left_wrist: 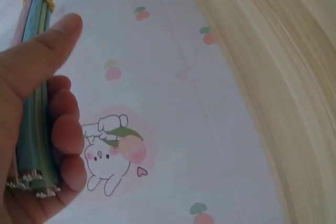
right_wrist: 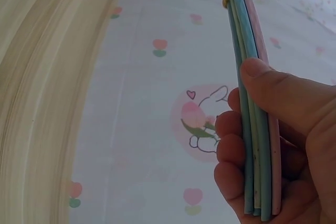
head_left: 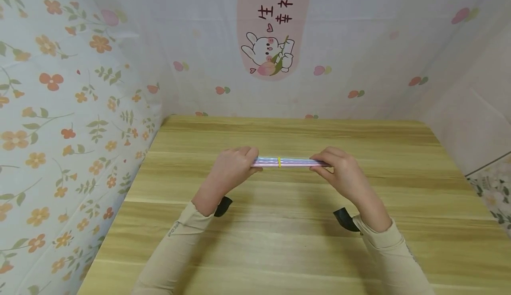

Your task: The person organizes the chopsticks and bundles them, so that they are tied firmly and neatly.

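Between the hands a bundle of thin pastel sticks point(head_left: 295, 162), blue, green and pink, lies level above the table. A yellow rubber band point(head_left: 279, 162) circles it near the middle. My left hand point(head_left: 231, 168) grips one end, its fingers curled round the sticks and its thumb along them. Silvery, uneven tips point(left_wrist: 34, 182) show at that end in the left wrist view. My right hand point(head_left: 345, 173) holds the other end, with thumb and fingers round it. In the right wrist view the sticks point(right_wrist: 257, 145) end bluntly near the palm.
Below is a wood-grain table point(head_left: 279, 241). A white cloth point(head_left: 359, 42) with a rabbit picture point(head_left: 267, 51) hangs behind it, and a flowered cloth point(head_left: 80, 131) hangs at the left. Black straps point(head_left: 345, 219) stick out by both wrists.
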{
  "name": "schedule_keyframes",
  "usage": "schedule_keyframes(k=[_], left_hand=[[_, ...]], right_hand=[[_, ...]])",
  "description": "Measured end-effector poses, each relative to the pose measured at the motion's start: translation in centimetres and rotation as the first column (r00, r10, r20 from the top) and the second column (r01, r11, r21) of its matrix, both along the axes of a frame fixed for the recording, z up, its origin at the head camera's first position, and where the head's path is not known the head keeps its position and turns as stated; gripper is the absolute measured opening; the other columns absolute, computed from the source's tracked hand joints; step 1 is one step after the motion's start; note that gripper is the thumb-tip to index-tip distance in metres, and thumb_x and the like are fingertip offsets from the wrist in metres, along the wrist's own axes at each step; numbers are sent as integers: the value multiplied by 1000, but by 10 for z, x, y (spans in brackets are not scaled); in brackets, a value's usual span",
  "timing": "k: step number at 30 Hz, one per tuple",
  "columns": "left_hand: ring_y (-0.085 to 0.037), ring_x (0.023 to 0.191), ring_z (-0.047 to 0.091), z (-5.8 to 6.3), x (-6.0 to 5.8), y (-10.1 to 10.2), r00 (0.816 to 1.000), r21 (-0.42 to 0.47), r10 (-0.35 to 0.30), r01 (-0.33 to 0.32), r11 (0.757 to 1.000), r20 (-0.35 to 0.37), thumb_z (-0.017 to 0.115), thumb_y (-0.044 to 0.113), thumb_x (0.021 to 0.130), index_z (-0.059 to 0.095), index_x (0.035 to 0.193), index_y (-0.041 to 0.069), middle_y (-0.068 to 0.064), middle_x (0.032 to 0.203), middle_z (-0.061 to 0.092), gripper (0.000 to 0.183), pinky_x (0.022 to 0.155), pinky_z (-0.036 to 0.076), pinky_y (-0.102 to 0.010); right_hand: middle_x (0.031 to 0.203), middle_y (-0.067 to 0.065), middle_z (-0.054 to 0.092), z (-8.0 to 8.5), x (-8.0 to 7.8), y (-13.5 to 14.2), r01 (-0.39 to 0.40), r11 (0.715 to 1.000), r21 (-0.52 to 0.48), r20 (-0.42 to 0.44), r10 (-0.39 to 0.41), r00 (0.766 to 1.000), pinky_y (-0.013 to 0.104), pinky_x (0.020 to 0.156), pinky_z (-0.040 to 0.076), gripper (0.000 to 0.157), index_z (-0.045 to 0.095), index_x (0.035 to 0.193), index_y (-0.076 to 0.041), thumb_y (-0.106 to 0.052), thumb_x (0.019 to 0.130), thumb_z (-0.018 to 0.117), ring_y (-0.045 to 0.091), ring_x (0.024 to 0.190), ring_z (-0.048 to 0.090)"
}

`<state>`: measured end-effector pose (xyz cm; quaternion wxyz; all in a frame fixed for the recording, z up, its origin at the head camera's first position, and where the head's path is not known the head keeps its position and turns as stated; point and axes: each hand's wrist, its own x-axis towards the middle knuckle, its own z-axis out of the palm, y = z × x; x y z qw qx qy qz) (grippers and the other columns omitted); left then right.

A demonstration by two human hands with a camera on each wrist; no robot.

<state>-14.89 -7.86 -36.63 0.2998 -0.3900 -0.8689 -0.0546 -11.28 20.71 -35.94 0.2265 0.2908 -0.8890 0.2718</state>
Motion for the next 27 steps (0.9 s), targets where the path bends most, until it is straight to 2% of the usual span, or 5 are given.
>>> schedule_keyframes(k=[4, 11, 16, 20, 27], left_hand=[[-10, 50, 43, -1, 0, -4, 999, 16, -44, 44, 999, 2, 78, 38, 73, 49, 82, 8, 1, 64, 49, 43, 46, 39, -24], [-12, 61, 52, -2, 1, -13, 995, 64, -76, 72, 995, 62, 78, 33, 75, 54, 91, 7, 0, 77, 60, 38, 54, 47, -24], [-14, 70, 57, -4, 2, -22, 984, 115, -104, 88, 989, 144, 77, 27, 78, 58, 100, 5, -3, 88, 65, 37, 62, 51, -27], [-14, 72, 56, -6, 4, -27, 972, 146, -124, 96, 985, 199, 77, 22, 79, 58, 106, 4, -4, 92, 63, 38, 63, 51, -27], [-15, 74, 57, -9, 6, -31, 972, 155, -133, 104, 982, 195, 74, 21, 82, 61, 112, 2, -6, 93, 64, 38, 66, 51, -28]], right_hand=[[82, 2, 65, 0, 1, 1, 10, 1000, -6, -10, -10, 1000, 29, 61, 54, 23, 72, 90, -2, 1, 69, 80, 12, 70, 64], [81, 2, 64, -1, 1, 5, 35, 999, -9, -7, -35, 999, 28, 61, 54, 23, 72, 89, -2, 1, 68, 81, 13, 70, 65], [82, 2, 65, -1, 3, 9, 56, 998, 1, 0, -56, 998, 30, 60, 54, 23, 72, 90, -2, -2, 69, 81, 13, 70, 65], [81, 2, 64, -3, 3, 12, 64, 998, 5, 1, -64, 998, 31, 59, 53, 23, 72, 89, -3, -2, 69, 81, 13, 70, 64], [82, 2, 65, -8, 2, 15, 61, 998, 4, -5, -61, 998, 30, 60, 54, 22, 72, 88, -3, -3, 68, 82, 13, 70, 64]])
